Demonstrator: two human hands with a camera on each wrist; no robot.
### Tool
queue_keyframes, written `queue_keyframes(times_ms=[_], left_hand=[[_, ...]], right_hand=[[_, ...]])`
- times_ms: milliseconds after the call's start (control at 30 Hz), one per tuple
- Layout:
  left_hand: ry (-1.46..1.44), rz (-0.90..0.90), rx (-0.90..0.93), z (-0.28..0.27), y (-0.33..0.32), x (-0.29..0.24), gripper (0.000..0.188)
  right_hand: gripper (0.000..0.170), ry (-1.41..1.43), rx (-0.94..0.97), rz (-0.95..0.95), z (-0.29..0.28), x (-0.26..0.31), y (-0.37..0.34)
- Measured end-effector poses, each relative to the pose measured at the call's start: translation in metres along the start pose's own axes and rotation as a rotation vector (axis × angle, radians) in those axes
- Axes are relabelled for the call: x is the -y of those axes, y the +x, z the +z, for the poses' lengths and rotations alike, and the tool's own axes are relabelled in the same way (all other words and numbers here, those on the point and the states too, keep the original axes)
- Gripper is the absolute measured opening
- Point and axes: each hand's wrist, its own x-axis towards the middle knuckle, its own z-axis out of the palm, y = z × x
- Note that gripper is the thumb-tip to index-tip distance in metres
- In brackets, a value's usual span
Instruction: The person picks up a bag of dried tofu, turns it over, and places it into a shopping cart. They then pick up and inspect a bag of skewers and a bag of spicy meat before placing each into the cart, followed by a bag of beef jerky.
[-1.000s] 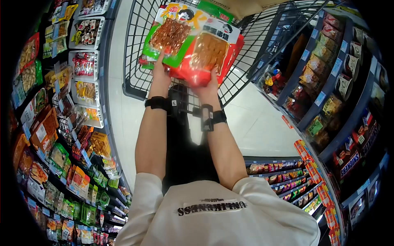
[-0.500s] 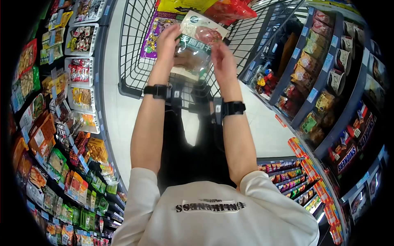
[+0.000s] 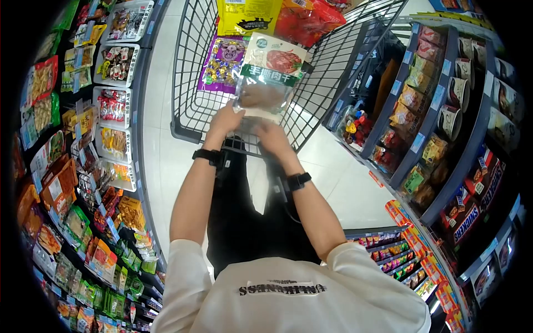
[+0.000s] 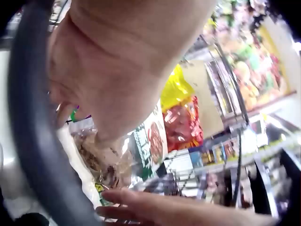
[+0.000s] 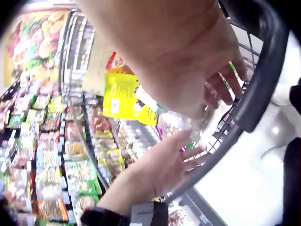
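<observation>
A dried-meat bag (image 3: 261, 94) with a green band and a clear window lies tilted over the cart's near end. My left hand (image 3: 225, 121) holds its lower left corner, with the thumb over the front. At the bottom edge, blurred, my right hand (image 3: 272, 137) grips the clear plastic, its thumb mostly hidden. In the right wrist view the fingers of both hands show around the bag's bottom. Beyond the bag lie a purple packet (image 3: 219, 66) of wrapped pieces, a yellow packet (image 3: 250, 19) and a red bag (image 3: 311, 28).
The wire cart's dark rim (image 3: 185, 133) surrounds the packets. Snack shelves (image 3: 114, 105) stand along the left. On the right, another rack (image 3: 416, 127) holds bagged foods, cups and chocolate boxes (image 3: 466, 216). Pale tiled floor (image 3: 344, 177) shows between them.
The green-edged and red packets have left my hands. The dried-meat bag has appeared on top. From its sides, both hands have moved down toward its bottom edge, nearer my body.
</observation>
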Motion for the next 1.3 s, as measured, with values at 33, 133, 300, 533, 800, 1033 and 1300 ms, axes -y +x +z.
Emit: queue_keyframes(times_ms=[33,133,300,533,800,1033,1300], left_hand=[[0.091,-0.001,0.062,-0.004,-0.010,-0.004,0.075],[0.324,0.260,0.085,-0.033,-0.045,-0.005,0.062],[0.596,0.494,-0.042,-0.072,-0.093,-0.005,0.049],[0.669,0.531,-0.095,-0.076,-0.104,-0.005,0.049],[0.627,0.384,-0.049,-0.070,-0.112,-0.001,0.066],[0.614,0.410,-0.068,-0.055,-0.124,0.007,0.068],[0.649,0.343,-0.107,-0.029,-0.146,0.021,0.071]], right_hand=[[0.046,-0.048,-0.014,-0.061,-0.001,0.009,-0.014],[0.046,-0.157,-0.048,-0.249,0.001,0.037,-0.056],[0.037,-0.379,-0.091,-0.444,-0.008,0.032,-0.071],[0.031,-0.461,-0.187,-0.334,0.015,0.023,-0.063],[0.024,-0.549,-0.050,-0.148,0.007,0.048,-0.077],[0.022,-0.668,-0.062,-0.186,0.011,0.031,-0.089],[0.032,-0.645,-0.041,-0.254,0.021,0.010,-0.106]])
